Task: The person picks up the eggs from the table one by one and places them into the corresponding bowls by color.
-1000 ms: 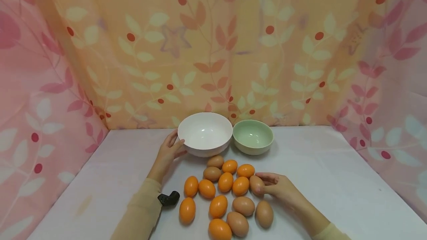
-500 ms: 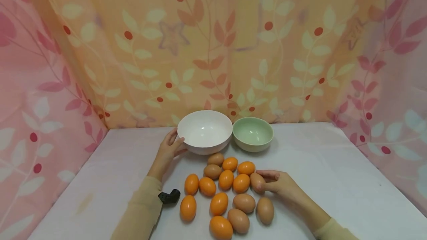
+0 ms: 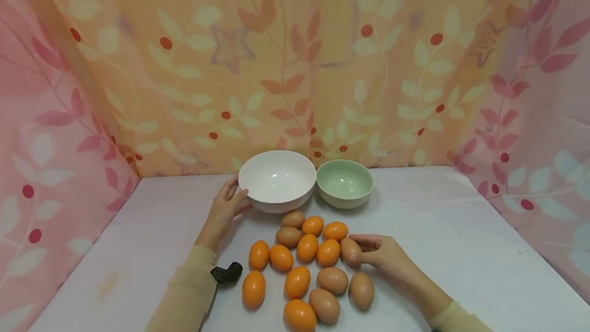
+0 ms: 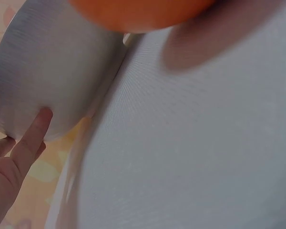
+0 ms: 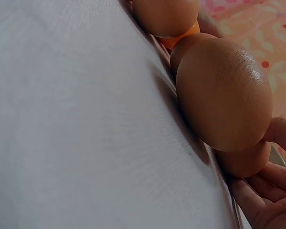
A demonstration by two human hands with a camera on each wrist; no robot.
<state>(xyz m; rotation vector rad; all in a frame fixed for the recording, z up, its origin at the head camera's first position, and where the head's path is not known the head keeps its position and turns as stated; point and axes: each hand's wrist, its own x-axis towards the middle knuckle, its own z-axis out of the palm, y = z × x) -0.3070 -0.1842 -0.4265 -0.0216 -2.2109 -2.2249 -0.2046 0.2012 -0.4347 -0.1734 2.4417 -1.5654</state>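
Observation:
At the back of the table, a white bowl [image 3: 277, 181] stands beside a smaller green bowl [image 3: 344, 184]. My left hand [image 3: 223, 213] rests against the left outer side of the white bowl; in the left wrist view its thumb and fingers [image 4: 35, 129] lie on the bowl's outside. A brown egg [image 3: 351, 251] is held between the thumb and fingers of my right hand [image 3: 386, 257], at the right end of the egg group. In the right wrist view another brown egg [image 5: 224, 94] partly covers the held one [image 5: 245, 160].
Several orange eggs [image 3: 297, 282] and brown eggs [image 3: 333, 280] lie loose on the white tablecloth [image 3: 461, 250] in front of the bowls. Below the left hand a black device [image 3: 227, 273] is worn at the wrist. Floral curtains [image 3: 295, 65] enclose the back and sides.
The whole head view has shifted slightly. Against the bowls and eggs, both hands keep their places: left at the white bowl, right on the same brown egg.

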